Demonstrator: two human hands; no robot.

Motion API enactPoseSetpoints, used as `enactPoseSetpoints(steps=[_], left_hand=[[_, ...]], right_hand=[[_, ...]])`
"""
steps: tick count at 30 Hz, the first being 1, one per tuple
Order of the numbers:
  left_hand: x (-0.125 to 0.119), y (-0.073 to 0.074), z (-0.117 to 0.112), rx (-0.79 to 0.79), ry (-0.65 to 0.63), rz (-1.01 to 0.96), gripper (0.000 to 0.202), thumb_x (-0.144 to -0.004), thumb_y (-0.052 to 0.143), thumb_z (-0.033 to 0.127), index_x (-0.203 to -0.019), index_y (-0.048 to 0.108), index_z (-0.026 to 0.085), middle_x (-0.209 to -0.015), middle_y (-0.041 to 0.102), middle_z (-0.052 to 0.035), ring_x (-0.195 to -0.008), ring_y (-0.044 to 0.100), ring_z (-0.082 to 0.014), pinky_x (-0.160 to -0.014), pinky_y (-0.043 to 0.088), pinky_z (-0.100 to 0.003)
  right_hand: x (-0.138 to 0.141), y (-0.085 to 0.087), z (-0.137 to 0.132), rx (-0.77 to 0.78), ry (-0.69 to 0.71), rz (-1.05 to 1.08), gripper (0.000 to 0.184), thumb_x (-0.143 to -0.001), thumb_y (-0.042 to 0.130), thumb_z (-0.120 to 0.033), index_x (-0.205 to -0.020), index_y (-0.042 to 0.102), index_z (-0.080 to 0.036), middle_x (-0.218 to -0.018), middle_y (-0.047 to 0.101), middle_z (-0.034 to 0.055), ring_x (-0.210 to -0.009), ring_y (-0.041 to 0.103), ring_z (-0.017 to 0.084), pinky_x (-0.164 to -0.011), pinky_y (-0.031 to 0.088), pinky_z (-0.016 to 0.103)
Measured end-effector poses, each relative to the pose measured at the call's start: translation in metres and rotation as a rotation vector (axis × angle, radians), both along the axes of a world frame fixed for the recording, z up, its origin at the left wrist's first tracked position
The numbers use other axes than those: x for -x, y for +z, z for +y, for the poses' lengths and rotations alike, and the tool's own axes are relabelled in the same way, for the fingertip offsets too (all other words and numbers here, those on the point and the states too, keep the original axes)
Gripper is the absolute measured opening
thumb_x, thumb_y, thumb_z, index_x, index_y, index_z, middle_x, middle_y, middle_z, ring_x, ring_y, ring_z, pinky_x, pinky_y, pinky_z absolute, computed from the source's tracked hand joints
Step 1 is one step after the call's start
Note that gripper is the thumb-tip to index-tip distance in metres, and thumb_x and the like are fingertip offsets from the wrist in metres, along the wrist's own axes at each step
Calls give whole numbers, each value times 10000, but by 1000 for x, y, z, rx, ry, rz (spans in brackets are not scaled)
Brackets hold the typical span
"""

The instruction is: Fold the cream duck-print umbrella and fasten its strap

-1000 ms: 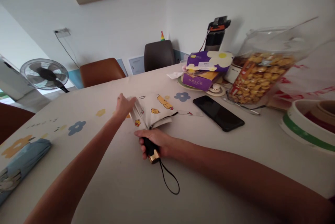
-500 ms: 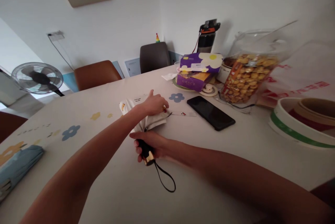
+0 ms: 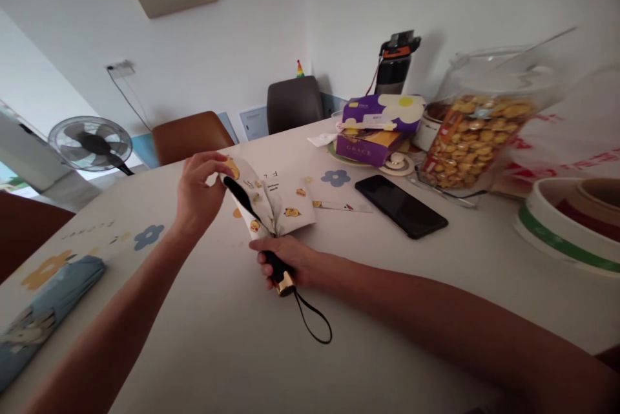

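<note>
A folded white umbrella point(image 3: 278, 204) printed with small yellow cartoon figures lies on the table. Its black handle with a gold band and a black wrist loop point(image 3: 314, 323) points toward me. My right hand point(image 3: 283, 259) is closed round the handle. My left hand point(image 3: 196, 191) pinches a fold of the umbrella's fabric near its far tip and holds it lifted off the table. The fabric's closing strap point(image 3: 341, 206) lies flat to the right.
A black phone point(image 3: 401, 206) lies right of the umbrella. Behind it are a purple box point(image 3: 375, 136), a clear jar of snacks point(image 3: 477, 126) and a dark bottle point(image 3: 396, 65). Stacked bowls point(image 3: 569, 223) sit at right. A blue folded umbrella point(image 3: 43, 314) lies at left. Chairs and a fan stand beyond the flowered table point(image 3: 232, 349).
My left hand went from pressing on the umbrella's fabric to pinching a fold and lifting it up and to the left. My right hand stays on the handle.
</note>
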State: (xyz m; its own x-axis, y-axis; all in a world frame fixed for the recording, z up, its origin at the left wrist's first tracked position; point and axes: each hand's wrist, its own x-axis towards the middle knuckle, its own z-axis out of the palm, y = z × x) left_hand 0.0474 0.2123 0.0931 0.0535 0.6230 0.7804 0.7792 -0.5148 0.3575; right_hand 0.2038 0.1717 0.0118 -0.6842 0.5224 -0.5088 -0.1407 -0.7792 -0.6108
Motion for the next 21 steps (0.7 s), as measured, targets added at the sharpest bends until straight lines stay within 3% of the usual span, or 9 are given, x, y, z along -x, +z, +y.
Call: enactPoseSetpoints(steps=[6,10,13,16,18,21], left_hand=[[44,-25,-18,65,106,-280,156,-661,532,100,-654,639,214,-953,618,1,-943,562,-168,-860,444,-329],[60,-41,-31,150,154,-403,79,-646,591,159,-654,647,214,-965,615,-8,-956,561,-185,-868,447,-333],[65,-50,-39,247,122,-498,17,-624,633,206,-640,639,208,-961,609,-18,-938,563,-187,-820,469,-317],[72,-56,-42,299,33,-523,31,-618,613,194,-629,636,212,-1001,596,-20,-972,550,-189,-824,466,-312],[78,-56,-42,340,-44,-488,72,-613,584,175,-621,642,216,-1053,583,-19,-1008,538,-199,-846,459,-325],[91,-53,-41,433,-104,-343,156,-609,516,147,-600,651,224,-1108,567,-18,-1058,518,-216,-918,421,-369]], right_hand=[[1,4,-3,-21,-42,-4,190,-796,600,-232,-699,447,-174,-532,448,-69,-357,405,53,-341,415,206],[0,1,-1,-40,-83,66,217,-788,622,-296,-740,443,-183,-554,451,-74,-352,397,46,-330,412,196],[-2,-1,3,-18,-82,80,372,-763,601,-508,-702,418,-190,-519,433,-66,-344,394,56,-313,406,200],[-3,-1,5,43,-7,28,587,-691,400,-784,-623,387,-201,-437,386,-49,-325,379,75,-280,377,208],[-3,1,5,47,5,-16,620,-678,339,-820,-595,372,-206,-411,364,-46,-316,366,77,-269,362,208],[-3,7,2,12,-31,-86,554,-741,395,-737,-595,364,-204,-416,363,-52,-317,366,74,-273,362,202]])
